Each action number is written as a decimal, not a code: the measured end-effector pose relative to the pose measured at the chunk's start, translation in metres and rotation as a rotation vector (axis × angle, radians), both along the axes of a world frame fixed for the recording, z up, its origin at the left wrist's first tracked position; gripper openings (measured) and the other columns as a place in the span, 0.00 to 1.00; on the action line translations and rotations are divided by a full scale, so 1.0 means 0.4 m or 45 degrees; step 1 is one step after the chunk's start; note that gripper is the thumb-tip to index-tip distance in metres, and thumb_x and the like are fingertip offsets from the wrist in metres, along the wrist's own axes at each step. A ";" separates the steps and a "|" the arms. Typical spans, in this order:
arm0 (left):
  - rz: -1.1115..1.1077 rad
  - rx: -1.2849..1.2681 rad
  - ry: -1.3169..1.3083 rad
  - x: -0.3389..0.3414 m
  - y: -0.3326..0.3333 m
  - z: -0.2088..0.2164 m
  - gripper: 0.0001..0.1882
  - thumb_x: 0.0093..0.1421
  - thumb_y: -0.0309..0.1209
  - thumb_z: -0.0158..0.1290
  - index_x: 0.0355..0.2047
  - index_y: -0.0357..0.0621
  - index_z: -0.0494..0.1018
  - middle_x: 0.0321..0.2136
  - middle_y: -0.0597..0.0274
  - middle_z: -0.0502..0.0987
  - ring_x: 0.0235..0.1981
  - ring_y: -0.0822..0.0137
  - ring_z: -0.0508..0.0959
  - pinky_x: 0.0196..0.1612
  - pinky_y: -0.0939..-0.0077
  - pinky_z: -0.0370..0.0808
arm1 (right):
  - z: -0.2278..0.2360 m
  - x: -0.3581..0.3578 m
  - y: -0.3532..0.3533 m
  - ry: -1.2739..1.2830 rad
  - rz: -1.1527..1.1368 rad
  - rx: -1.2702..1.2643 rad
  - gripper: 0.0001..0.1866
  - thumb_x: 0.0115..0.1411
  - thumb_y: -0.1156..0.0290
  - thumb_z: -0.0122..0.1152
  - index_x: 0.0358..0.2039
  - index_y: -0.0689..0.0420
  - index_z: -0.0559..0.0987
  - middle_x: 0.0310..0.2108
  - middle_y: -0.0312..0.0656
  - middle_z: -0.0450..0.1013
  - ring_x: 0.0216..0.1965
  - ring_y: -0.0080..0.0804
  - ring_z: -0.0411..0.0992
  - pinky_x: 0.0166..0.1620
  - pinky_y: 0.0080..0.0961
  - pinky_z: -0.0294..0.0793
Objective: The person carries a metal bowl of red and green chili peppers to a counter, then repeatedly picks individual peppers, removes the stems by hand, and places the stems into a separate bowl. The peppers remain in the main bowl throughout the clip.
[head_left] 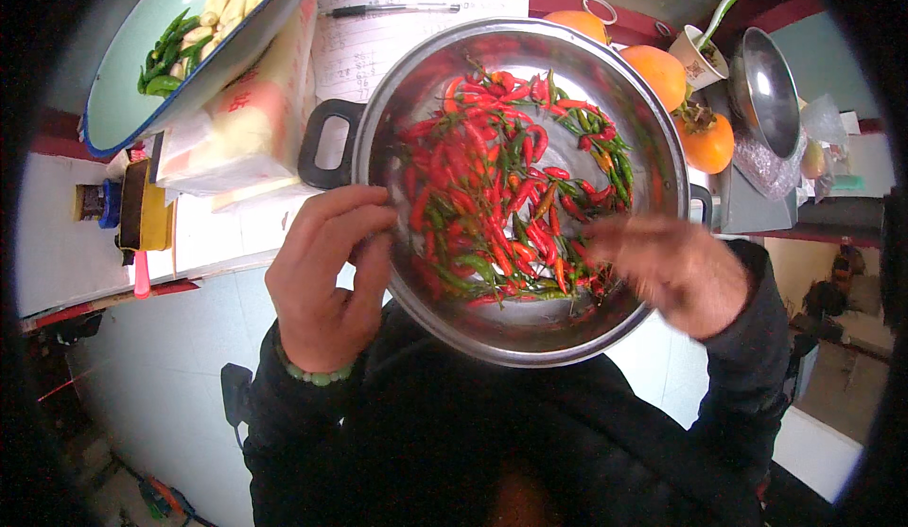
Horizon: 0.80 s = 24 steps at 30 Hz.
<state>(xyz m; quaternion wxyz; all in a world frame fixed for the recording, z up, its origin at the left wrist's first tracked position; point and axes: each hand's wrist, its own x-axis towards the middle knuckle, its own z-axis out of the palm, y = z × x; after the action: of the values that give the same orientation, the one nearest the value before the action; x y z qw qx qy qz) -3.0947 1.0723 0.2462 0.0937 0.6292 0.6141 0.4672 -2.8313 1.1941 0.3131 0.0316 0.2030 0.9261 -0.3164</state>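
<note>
A round steel pot (530, 345) with black handles sits in front of me, holding many red and green chili peppers (501, 205). My left hand (331, 276), a green bead bracelet at its wrist, is at the pot's left side below the handle. Its bent fingers lie over the rim, with the thumb close beneath them, closed on the pot's edge. Over the right part of the pot, near the peppers, is my right hand (686, 267). Motion smears its fingers, so anything between them cannot be made out.
An enamel basin (113, 82) with garlic cloves and green chilies stands at upper left, beside a plastic-wrapped pack (255, 130). A pen (392, 9) lies on written paper (340, 49). At right are orange persimmons (707, 142), a cup (700, 59) with a spoon and a metal bowl (768, 92).
</note>
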 end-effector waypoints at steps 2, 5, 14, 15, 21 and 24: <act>0.006 -0.017 -0.003 0.000 0.003 0.001 0.11 0.48 0.13 0.50 0.33 0.35 0.73 0.34 0.53 0.75 0.27 0.67 0.76 0.27 0.81 0.73 | -0.011 -0.003 0.009 -0.149 -0.212 0.397 0.20 0.45 0.84 0.50 0.42 0.63 0.73 0.42 0.52 0.71 0.44 0.48 0.70 0.47 0.35 0.71; 0.022 -0.035 0.028 -0.003 0.011 0.002 0.10 0.48 0.13 0.50 0.32 0.35 0.73 0.33 0.54 0.75 0.26 0.67 0.76 0.27 0.81 0.73 | -0.031 -0.017 -0.014 -0.372 -0.061 0.402 0.20 0.44 0.83 0.51 0.41 0.61 0.74 0.40 0.50 0.72 0.42 0.47 0.71 0.45 0.35 0.72; 0.003 0.000 0.106 -0.016 0.034 0.007 0.09 0.51 0.15 0.48 0.32 0.34 0.73 0.33 0.53 0.75 0.27 0.64 0.77 0.27 0.79 0.73 | -0.037 -0.021 0.078 0.037 -0.221 0.241 0.10 0.46 0.85 0.54 0.32 0.62 0.75 0.29 0.49 0.72 0.32 0.47 0.72 0.36 0.35 0.72; 0.000 -0.016 0.091 -0.017 0.035 0.008 0.09 0.51 0.15 0.48 0.32 0.35 0.73 0.33 0.53 0.75 0.27 0.64 0.77 0.28 0.79 0.73 | -0.046 -0.025 0.090 0.034 -0.259 0.249 0.10 0.45 0.83 0.55 0.32 0.62 0.75 0.29 0.50 0.72 0.33 0.49 0.72 0.36 0.37 0.72; -0.005 0.002 0.096 -0.016 0.043 0.008 0.08 0.51 0.15 0.48 0.32 0.35 0.73 0.33 0.53 0.75 0.27 0.64 0.77 0.28 0.78 0.74 | -0.117 -0.088 0.109 0.013 -0.050 0.297 0.11 0.45 0.82 0.59 0.32 0.62 0.73 0.32 0.47 0.67 0.33 0.44 0.70 0.36 0.35 0.70; -0.013 0.010 0.106 -0.015 0.044 0.006 0.08 0.51 0.15 0.49 0.32 0.35 0.72 0.32 0.53 0.74 0.27 0.63 0.76 0.28 0.78 0.73 | -0.119 -0.093 0.109 -0.016 0.011 0.309 0.10 0.45 0.81 0.60 0.31 0.61 0.72 0.29 0.45 0.64 0.31 0.40 0.69 0.35 0.33 0.69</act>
<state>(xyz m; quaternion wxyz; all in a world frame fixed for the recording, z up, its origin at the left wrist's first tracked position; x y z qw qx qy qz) -3.1007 1.0897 0.2486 0.0682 0.6515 0.6123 0.4426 -2.8685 1.2376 0.2655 0.0140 0.2032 0.9582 -0.2008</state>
